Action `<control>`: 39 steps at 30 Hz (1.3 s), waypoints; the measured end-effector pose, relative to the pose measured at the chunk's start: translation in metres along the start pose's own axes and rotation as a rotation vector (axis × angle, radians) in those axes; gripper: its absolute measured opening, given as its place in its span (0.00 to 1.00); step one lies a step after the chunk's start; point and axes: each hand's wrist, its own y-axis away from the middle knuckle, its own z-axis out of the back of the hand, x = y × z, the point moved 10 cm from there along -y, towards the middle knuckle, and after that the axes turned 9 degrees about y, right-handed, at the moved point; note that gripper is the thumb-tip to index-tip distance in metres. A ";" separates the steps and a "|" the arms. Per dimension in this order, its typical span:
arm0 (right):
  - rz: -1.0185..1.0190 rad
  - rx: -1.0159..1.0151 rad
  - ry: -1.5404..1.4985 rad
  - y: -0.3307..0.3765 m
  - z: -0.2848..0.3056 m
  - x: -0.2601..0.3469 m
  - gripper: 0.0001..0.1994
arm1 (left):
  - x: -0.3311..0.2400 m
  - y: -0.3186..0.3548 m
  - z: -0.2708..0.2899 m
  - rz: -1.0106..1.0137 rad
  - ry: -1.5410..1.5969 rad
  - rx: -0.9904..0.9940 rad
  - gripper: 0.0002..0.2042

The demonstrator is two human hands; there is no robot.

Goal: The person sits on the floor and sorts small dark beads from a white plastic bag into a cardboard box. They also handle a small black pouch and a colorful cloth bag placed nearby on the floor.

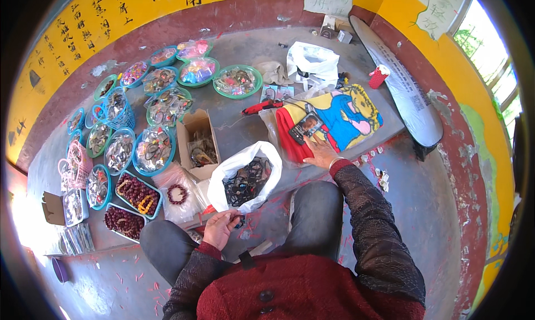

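Observation:
My left hand [218, 229] is closed in a pinch on a small dark, looped cord-like thing [239, 222], just below the near rim of a white plastic bag [216, 189]. Inside that bag lies a tangle of black cords [245, 181]. My right hand [321, 153] rests with fingers stretched out on a folded red, blue and yellow blanket [348, 122]. Its fingertips reach a dark rectangular item with a picture on it [305, 128], which may be a phone or a card; I cannot tell which.
Several baskets of small packed goods, one a teal basket [174, 163], crowd the left. A cardboard box [196, 125] and trays of beads, including a dark red bead tray [160, 208], stand nearer. Another white bag [313, 55], a red cup [379, 76] and a long silver board [409, 91] are beyond.

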 end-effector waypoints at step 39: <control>-0.575 -0.201 -0.067 -0.026 -0.024 -0.115 0.33 | 0.029 -0.021 -0.014 0.185 -0.061 -0.027 0.11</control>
